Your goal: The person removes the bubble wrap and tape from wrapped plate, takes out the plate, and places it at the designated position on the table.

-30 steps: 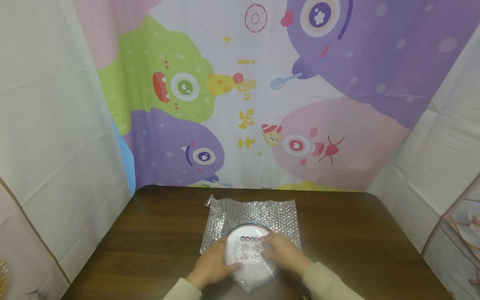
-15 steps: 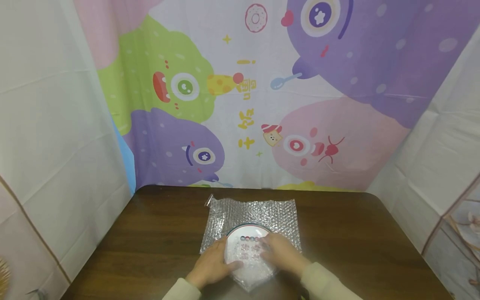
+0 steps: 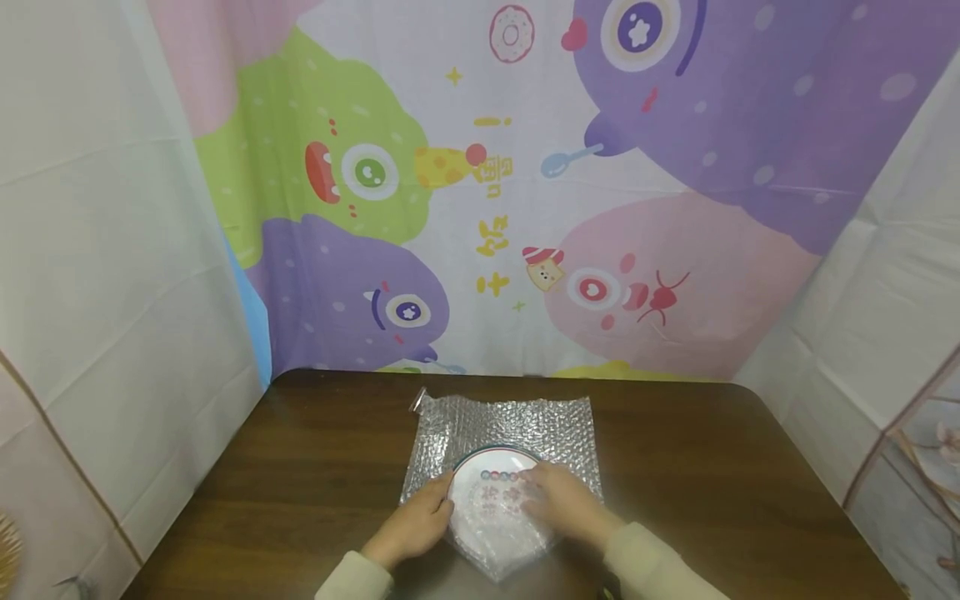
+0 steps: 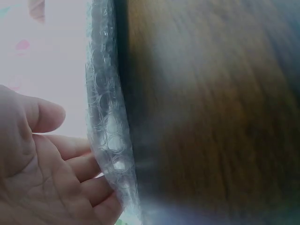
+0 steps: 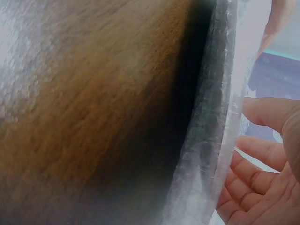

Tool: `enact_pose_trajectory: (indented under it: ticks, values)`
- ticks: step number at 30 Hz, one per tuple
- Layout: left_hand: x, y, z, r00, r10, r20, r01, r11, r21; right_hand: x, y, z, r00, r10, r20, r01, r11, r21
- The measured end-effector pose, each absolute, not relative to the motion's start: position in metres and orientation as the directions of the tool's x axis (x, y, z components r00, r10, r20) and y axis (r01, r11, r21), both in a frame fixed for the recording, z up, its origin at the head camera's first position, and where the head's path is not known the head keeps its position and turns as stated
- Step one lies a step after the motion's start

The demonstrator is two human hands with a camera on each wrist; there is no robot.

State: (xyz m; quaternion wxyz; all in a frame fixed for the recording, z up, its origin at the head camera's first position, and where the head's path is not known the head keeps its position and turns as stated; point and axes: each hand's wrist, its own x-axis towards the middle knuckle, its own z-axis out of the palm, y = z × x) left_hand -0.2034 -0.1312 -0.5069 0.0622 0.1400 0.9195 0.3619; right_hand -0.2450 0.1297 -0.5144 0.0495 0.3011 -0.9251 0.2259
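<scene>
A white plate (image 3: 480, 483) with a teal rim and red lettering lies partly under a folded flap of bubble wrap (image 3: 498, 554). The flap comes to a point at the near side. At the plate's left edge is my left hand (image 3: 412, 521); its fingers touch the wrapped edge (image 4: 105, 103), while its thumb (image 4: 49, 117) stands apart from it. My right hand (image 3: 570, 504) holds the right side, with thumb over the top and fingers against the bubble-wrapped edge (image 5: 211, 131) in the right wrist view.
More silvery bubble wrap (image 3: 510, 421) spreads flat beyond the plate on the dark wooden table (image 3: 697, 475). A cloth with cartoon monsters (image 3: 390, 158) hangs behind the table, and pale sheets (image 3: 127, 250) flank it.
My left hand has slid slightly left, its thumb drawn back from the top of the plate to its edge. The right hand stays in nearly the same place.
</scene>
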Motion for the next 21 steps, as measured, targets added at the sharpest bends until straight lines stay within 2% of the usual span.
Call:
enact_pose_trajectory:
  ticks: [6, 11, 21]
  values:
    - [-0.204, -0.133, -0.509, -0.947, 0.321, -0.001, 0.236, 0.698, 0.677, -0.246, 0.133, -0.513, -0.813, -0.522, 0.257, -0.580, 0.699, -0.417]
    - [-0.204, -0.132, -0.511, -0.946, 0.325, 0.017, 0.263, 0.734, 0.626, -0.248, 0.137, -0.514, -0.809, -0.513, 0.287, -0.586, 0.661, -0.470]
    - [-0.203, -0.129, -0.510, -0.952, 0.306, 0.026, 0.259, 0.755, 0.602, -0.247, 0.148, -0.509, -0.827, -0.451, 0.337, -0.560, 0.594, -0.577]
